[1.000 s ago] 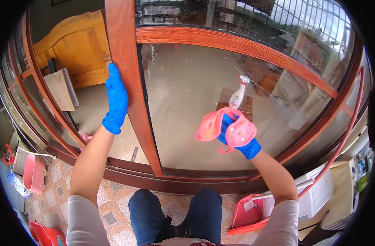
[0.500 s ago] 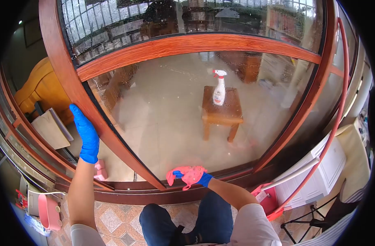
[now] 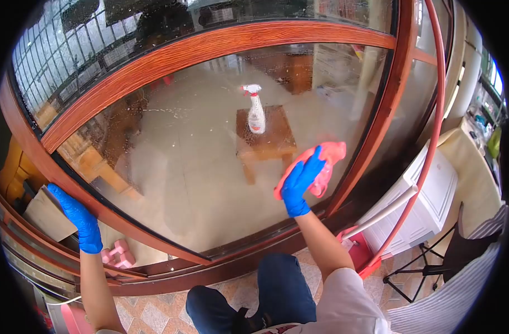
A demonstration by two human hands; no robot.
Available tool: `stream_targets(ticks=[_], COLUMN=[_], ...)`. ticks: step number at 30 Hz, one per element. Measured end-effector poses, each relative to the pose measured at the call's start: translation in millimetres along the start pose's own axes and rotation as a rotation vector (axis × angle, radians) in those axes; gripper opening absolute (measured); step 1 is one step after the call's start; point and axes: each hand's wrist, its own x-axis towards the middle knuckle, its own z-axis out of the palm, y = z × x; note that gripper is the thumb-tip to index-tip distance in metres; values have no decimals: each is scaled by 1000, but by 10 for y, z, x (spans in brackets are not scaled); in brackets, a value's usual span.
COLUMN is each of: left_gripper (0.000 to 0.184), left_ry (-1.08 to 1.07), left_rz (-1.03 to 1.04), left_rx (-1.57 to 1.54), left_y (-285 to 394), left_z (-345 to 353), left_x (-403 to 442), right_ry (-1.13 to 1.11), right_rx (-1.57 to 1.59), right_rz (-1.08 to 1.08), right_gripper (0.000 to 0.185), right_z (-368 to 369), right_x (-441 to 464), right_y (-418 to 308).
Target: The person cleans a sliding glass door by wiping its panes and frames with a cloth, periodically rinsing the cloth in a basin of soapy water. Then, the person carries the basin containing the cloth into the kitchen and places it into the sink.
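My right hand (image 3: pixel 302 183), in a blue glove, presses a crumpled pink cloth (image 3: pixel 328 167) against the lower right part of the glass pane (image 3: pixel 182 161). Its fingers lie over the cloth. My left hand (image 3: pixel 78 220), also gloved in blue, rests flat along the left upright of the red-brown wooden door frame (image 3: pixel 115 218), its fingers stretched out and holding nothing. Behind the glass, a white spray bottle (image 3: pixel 257 116) with a red and white head stands on a small wooden stool (image 3: pixel 265 139).
Pink dumbbells (image 3: pixel 119 255) lie beyond the door track at lower left. On the right are a red hose (image 3: pixel 432 133), a white cabinet (image 3: pixel 416 206), a red dustpan-like object (image 3: pixel 361 251) and a black-legged chair (image 3: pixel 427 271). A pink container (image 3: pixel 75 319) is at bottom left.
The view has turned to the right. My right hand has moved the cloth from the pane's bottom edge up and to the right. My left hand stays on the frame.
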Motion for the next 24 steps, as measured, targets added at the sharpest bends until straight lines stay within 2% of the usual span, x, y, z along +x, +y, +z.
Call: stream_targets(ticks=[1,2,3,5,7,8,10,11,12,13,14,15,16,17,18,19,21,23,24], left_gripper=[68,68,68,67,65,63,62,62,62,63,59,56,56,56,57,57,56,54,55], left_ry=[-10,-25,-23,-34,-61,-51,-82,-94,-119,-101,-115,-129,-81,-75,-87,-101,-43,-91,-109], left_rz=[4,13,9,16,52,49,68,84,85,135,79,21,27,-33,24,81,216,320,277], left_rx=[4,-7,17,27,119,96,106,122,94,140,74,9,12,-34,6,52,248,420,354], left_y=[22,35,37,25,-6,26,-61,-139,-161,-160,-128,-68,18,156,-25,-195,-84,-264,-190], left_z=[15,5,3,-32,-64,-35,-109,-164,-185,-170,-157,-117,-26,69,-56,-191,-119,-301,-250], left_x=[-6,-5,6,34,29,5,73,120,125,102,81,65,-5,-88,36,159,45,219,185], right_ry=[-137,-360,-1010,-658,-1343,-1426,-1440,-1383,-1123,-820,-409,-292,-226,17,144,256,515,535,530], right_rx=[-63,-23,208,172,1075,1304,1510,1495,1456,1032,546,260,274,222,147,280,282,403,385], right_rz=[-145,-377,-178,-865,216,36,-27,114,16,-414,-662,-600,-480,-369,-235,-219,-231,-179,-148], right_gripper=[55,54,48,28,27,29,31,31,32,36,40,47,46,48,53,52,45,40,40], right_z=[206,187,284,631,804,614,360,323,305,134,-40,-376,-455,-461,-530,-530,-476,-457,-503], right_x=[-797,-1306,-1657,-2448,-2475,-1916,-950,-771,-570,-130,316,742,1102,1394,1725,2060,2675,2889,2817], right_y=[25,-176,-354,-634,-1403,-1698,-2034,-2033,-1865,-1615,-1367,-1175,-871,-676,-554,-446,-347,-340,-255])
